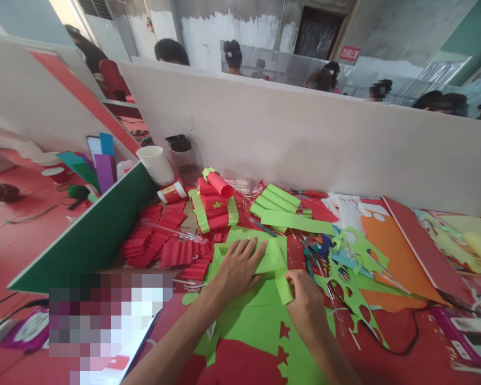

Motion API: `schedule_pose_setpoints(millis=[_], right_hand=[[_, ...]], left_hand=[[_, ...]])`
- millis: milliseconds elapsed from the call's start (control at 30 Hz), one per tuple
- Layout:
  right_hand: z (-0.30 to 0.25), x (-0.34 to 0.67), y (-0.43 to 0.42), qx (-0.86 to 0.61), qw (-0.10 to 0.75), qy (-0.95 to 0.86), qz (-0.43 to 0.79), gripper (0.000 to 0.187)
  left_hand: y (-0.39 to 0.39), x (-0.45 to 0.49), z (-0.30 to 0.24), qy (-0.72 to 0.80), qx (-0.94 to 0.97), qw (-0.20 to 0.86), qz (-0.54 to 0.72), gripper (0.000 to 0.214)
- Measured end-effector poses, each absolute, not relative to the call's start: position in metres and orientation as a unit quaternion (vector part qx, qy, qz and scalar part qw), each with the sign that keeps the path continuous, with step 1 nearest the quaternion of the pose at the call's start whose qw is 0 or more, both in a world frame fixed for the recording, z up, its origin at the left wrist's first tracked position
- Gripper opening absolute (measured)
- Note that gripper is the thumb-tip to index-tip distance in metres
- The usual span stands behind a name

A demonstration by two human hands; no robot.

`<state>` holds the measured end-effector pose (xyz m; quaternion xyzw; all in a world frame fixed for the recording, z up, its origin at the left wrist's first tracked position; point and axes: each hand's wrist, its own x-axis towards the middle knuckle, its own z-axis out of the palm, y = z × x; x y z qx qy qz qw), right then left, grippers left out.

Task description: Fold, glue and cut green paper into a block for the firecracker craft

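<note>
My left hand [240, 267] lies flat, fingers stretched out, pressing on a sheet of light green paper [250, 326]. Between the thumb and bent fingers of my right hand [307, 297] is the edge of a green paper strip [282, 280], which lifts and curls at the sheet's right side. Whether the strip is joined to the sheet cannot be made out. Red paper [240, 363] lies over the near part of the green sheets, with small red paper stars [284, 330] beside it.
Folded red paper pieces [176, 251] are piled at left, behind a phone [132, 326]. Red and green paper rolls [220, 184] stand further back. Pliers [310, 254] and cut-out green scraps [353, 294] lie right. A white partition [284, 144] closes the back; people sit beyond it.
</note>
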<state>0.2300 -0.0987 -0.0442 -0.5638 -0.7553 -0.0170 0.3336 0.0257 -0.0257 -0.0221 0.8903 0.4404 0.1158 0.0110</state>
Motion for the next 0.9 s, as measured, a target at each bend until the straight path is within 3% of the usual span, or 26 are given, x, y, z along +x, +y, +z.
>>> schedule_pose_setpoints(millis=[200, 433, 667, 900], right_hand=[[-0.04, 0.232, -0.103, -0.519, 0.311, -0.796, -0.022, 0.052], [-0.042, 0.229, -0.1, -0.514, 0.327, -0.792, -0.038, 0.045], [-0.056, 0.231, -0.099, -0.565, 0.396, -0.724, -0.01, 0.035], [-0.055, 0.22, -0.098, -0.529, 0.364, -0.766, -0.018, 0.049]], left_hand=[[-0.025, 0.027, -0.022, 0.446, 0.889, 0.01, 0.106, 0.079], [-0.024, 0.026, -0.028, 0.44, 0.89, -0.005, 0.118, 0.076], [-0.024, 0.028, -0.031, 0.442, 0.888, -0.011, 0.125, 0.078], [-0.025, 0.026, -0.027, 0.437, 0.89, -0.016, 0.127, 0.075]])
